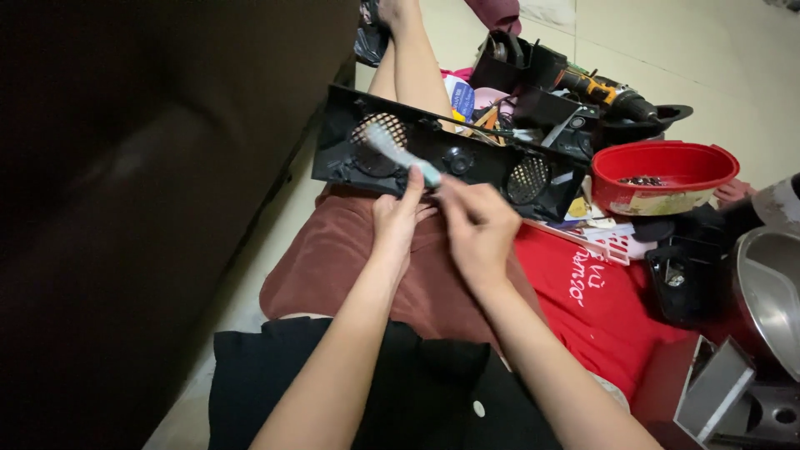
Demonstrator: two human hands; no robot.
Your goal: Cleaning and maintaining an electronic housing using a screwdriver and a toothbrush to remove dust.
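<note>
Both hands, left hand (398,218) pinching a pale toothbrush (400,152), right hand (477,223) gripping the long black plastic speaker panel (450,158); brushing underway at its ten o'clock grille, unfinished.

Home floor used as repair spot, tiled floor (733,67), cordless drill (604,90), red basin (664,177), dark sofa (150,208)

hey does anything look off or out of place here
The long black panel with two round mesh grilles lies tilted across the person's lap, not on a bench. Both hands, left hand and right hand, pinch a pale strip at it. Nothing looks spilled.
</note>
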